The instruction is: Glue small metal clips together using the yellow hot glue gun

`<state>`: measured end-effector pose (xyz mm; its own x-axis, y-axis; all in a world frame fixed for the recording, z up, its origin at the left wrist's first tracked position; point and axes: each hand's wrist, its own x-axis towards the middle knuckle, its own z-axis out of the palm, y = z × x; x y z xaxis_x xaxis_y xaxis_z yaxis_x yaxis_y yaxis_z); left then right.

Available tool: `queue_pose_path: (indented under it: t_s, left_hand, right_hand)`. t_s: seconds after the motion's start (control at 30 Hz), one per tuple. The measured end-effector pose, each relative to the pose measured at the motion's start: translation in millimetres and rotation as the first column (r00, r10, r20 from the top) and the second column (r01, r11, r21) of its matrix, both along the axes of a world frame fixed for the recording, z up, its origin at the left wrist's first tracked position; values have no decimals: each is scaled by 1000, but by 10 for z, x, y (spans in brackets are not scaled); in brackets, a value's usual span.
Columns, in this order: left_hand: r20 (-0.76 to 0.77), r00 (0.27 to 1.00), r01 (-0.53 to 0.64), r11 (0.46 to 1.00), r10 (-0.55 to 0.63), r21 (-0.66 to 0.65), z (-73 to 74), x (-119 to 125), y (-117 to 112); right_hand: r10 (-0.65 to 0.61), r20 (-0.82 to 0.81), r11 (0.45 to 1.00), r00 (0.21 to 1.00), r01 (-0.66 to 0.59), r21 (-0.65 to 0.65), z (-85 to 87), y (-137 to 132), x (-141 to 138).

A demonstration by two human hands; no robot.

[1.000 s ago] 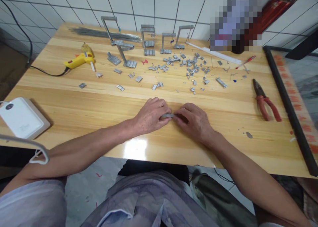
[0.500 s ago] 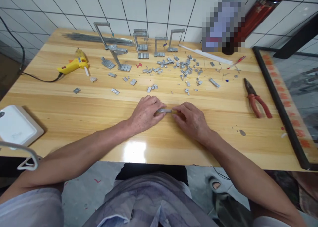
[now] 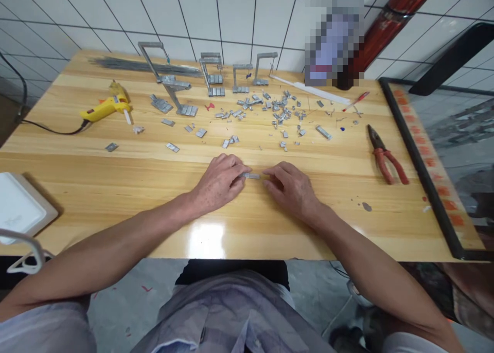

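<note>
My left hand (image 3: 221, 182) rests on the table, thumb and fingers closed round one end of a slim grey metal strip (image 3: 252, 176). The strip's other end sticks out to the right, low over the wood. Facing that end is my right hand (image 3: 292, 187), its thumb and index finger apart, a small gap from the strip. I see nothing between those fingers; the other fingers curl underneath, partly hidden. Beyond both hands lie many small grey metal pieces (image 3: 283, 115) and a longer grey piece (image 3: 323, 132).
Small grey stands (image 3: 181, 101) and thin grey rods (image 3: 127, 65) stand or lie at the back. A yellow glue gun (image 3: 106, 108) is left, above a white box (image 3: 23, 204). Red-handled pliers (image 3: 384, 160), a pen (image 3: 355, 101) and a black-framed panel (image 3: 424, 173) lie right.
The view has shifted, so the scene sits slightly left and lower. The left hand keeps the strip. The right hand's fingers remain just off its end.
</note>
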<state>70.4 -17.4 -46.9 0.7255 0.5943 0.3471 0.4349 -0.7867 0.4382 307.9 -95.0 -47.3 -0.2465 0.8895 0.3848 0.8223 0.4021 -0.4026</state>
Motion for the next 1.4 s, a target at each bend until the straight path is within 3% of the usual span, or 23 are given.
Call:
queue_pose_path:
  t_s: [0.93,1.4]
  left_hand:
    - [166,986,-37,997,27,61,10,-32,-5]
    - [137,991,-3,997,-7,75,2,-24,-3]
  right_hand:
    - [8,-60,1000,998,-8,14,-8,41,40]
    - [18,-89,1000,996,-17,5,6,38,30]
